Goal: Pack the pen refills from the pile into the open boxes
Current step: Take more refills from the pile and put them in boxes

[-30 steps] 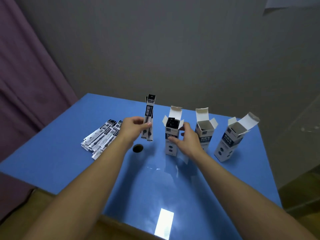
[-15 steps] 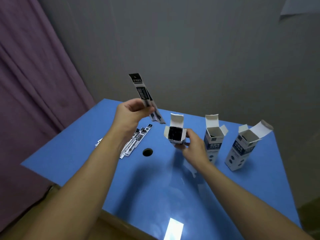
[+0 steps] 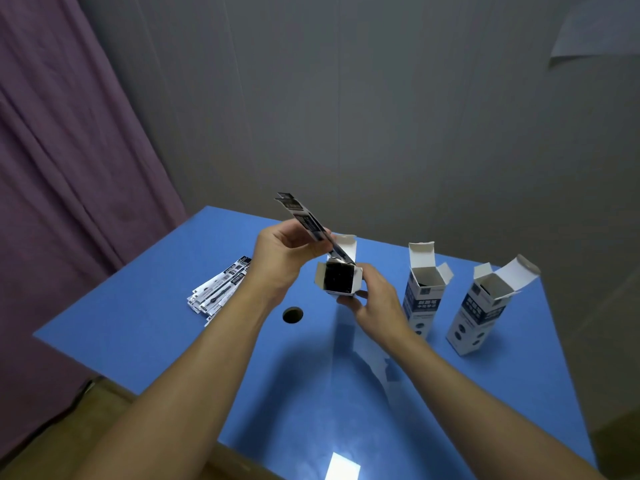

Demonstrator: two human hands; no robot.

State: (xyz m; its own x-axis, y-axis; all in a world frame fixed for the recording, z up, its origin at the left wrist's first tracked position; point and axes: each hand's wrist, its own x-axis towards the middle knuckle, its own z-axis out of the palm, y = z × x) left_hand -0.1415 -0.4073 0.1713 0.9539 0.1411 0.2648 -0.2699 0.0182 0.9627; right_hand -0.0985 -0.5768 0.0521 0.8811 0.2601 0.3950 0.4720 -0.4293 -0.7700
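My left hand (image 3: 282,258) pinches a few black-and-white pen refill packets (image 3: 304,218), tilted, with their lower ends at the mouth of an open white box (image 3: 338,279). My right hand (image 3: 372,301) grips that box from below and holds it lifted above the table, its opening turned toward me and dark inside. A pile of refill packets (image 3: 218,289) lies on the blue table (image 3: 173,334) at the left. Two more open boxes stand upright at the right, one (image 3: 424,289) near my right hand and one (image 3: 485,310) farther right.
A round dark hole (image 3: 292,314) is in the tabletop below my hands. A purple curtain (image 3: 62,168) hangs at the left and a grey wall stands behind the table. A bright light reflection (image 3: 341,467) shows near the front edge.
My right hand has lifted the box and tipped its opening toward me. My left hand has carried the refill packets right and down until their lower ends reach the box mouth.
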